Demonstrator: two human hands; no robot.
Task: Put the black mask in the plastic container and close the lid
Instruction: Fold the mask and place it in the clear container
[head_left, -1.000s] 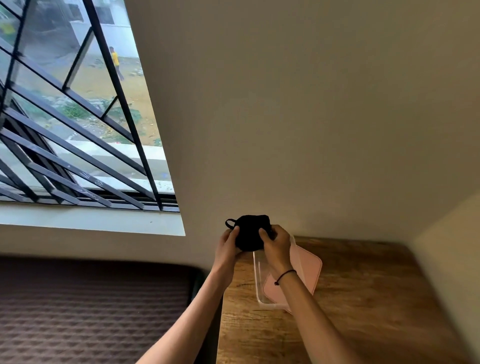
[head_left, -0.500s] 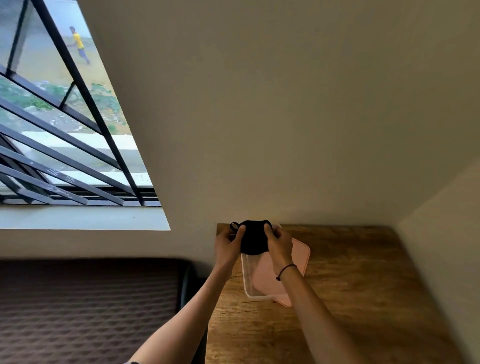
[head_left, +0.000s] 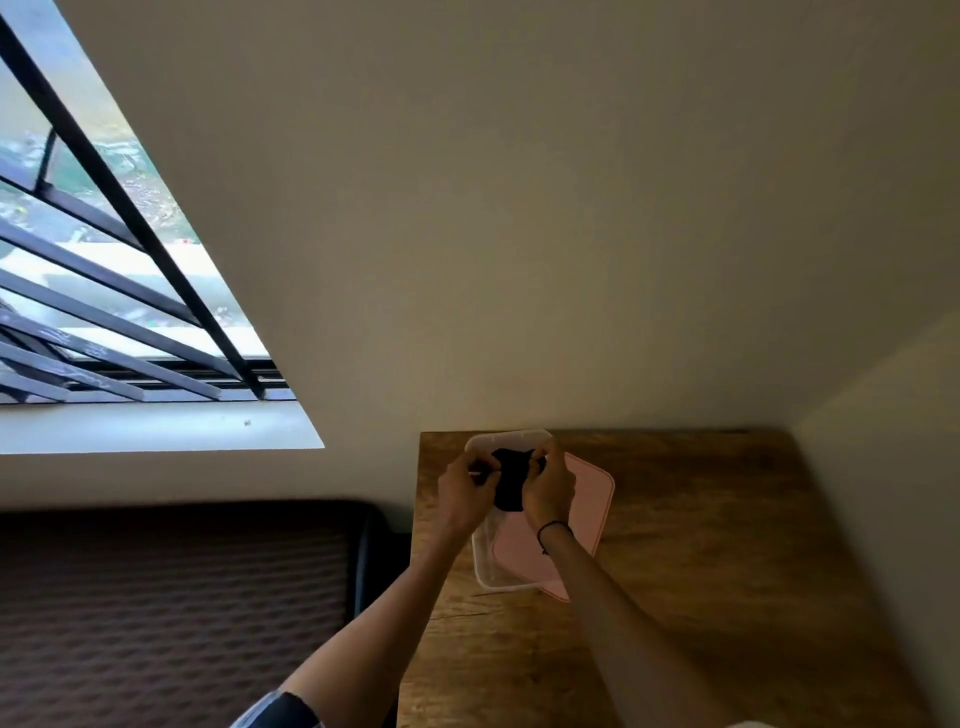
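Note:
The black mask (head_left: 510, 480) is bunched up between both hands, over the open clear plastic container (head_left: 485, 564). My left hand (head_left: 464, 491) grips its left side and my right hand (head_left: 550, 488) grips its right side. The container stands at the far left of the wooden table (head_left: 701, 545), close to the wall. A pink lid (head_left: 587, 512) lies tilted against the container's right side, partly under my right wrist. Whether the mask touches the container's floor is hidden by my hands.
A wall rises right behind the table and another closes in on its right. A dark brown patterned mattress (head_left: 171, 613) lies lower down to the left of the table. A barred window (head_left: 104, 291) fills the upper left.
Both hands have lowered the mask from above the container down into its open top. The view has shifted, so the table sits further right in frame.

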